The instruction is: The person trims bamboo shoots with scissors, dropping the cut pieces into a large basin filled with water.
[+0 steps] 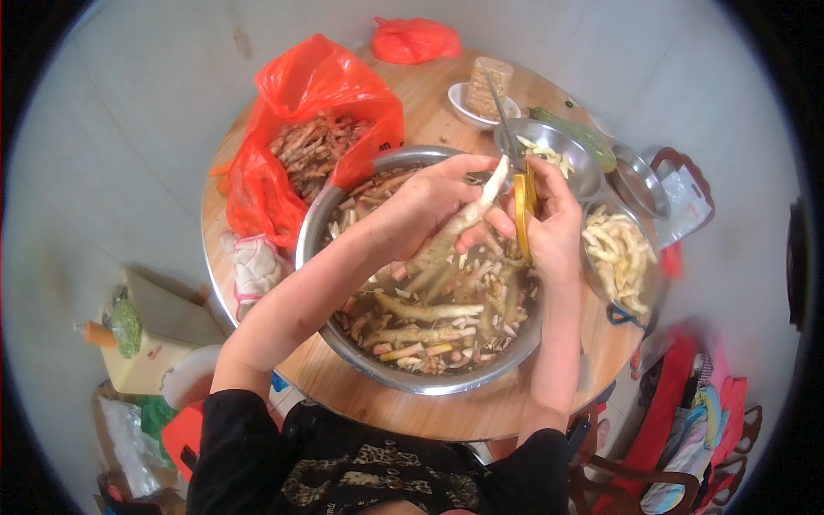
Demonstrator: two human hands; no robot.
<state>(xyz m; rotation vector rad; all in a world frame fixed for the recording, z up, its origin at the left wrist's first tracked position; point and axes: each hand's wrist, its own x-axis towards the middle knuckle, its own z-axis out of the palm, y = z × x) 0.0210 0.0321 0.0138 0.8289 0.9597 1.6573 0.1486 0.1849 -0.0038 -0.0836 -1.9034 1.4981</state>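
Left hand (427, 202), one chicken foot (493, 183), right hand (556, 227), one pair of scissors (521, 215)

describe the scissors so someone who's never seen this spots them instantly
On the round wooden table, find the large metal basin. By its far right rim, the right hand holds the scissors. Their yellow handles and long grey blade set them apart from the pale foot in the left hand.
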